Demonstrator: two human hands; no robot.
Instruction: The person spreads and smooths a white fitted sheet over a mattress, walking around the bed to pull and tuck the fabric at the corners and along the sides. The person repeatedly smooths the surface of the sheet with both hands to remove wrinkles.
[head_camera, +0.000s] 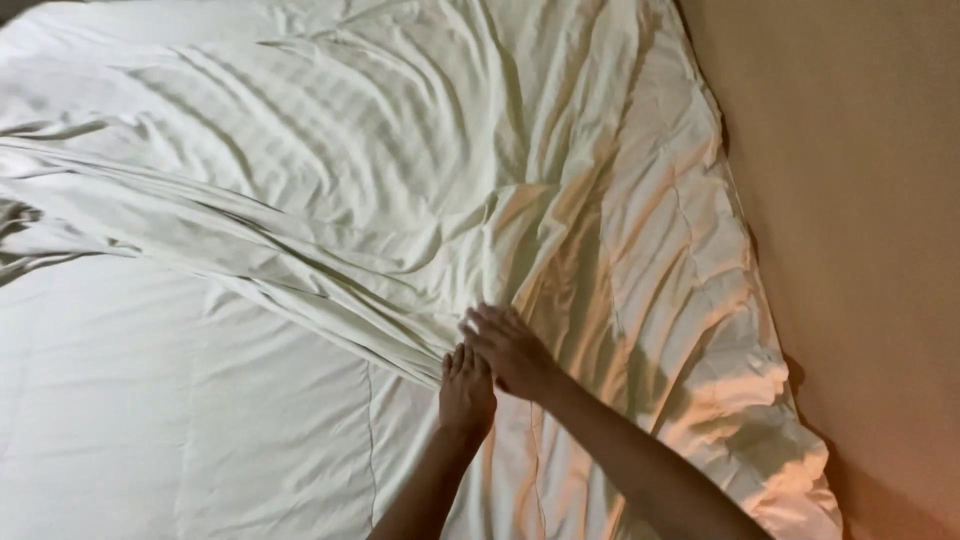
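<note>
Your forearms enter bottom centre. Bed (150, 420) fills the view, smooth at lower left. White striped sheet (400, 150) lies rumpled across its upper part and right side, along the tan wall (860, 200). Right hand (512, 348) flat, fingers pinching a sheet fold. Left hand (467, 388) just beside it, gripping the same fold.
</note>
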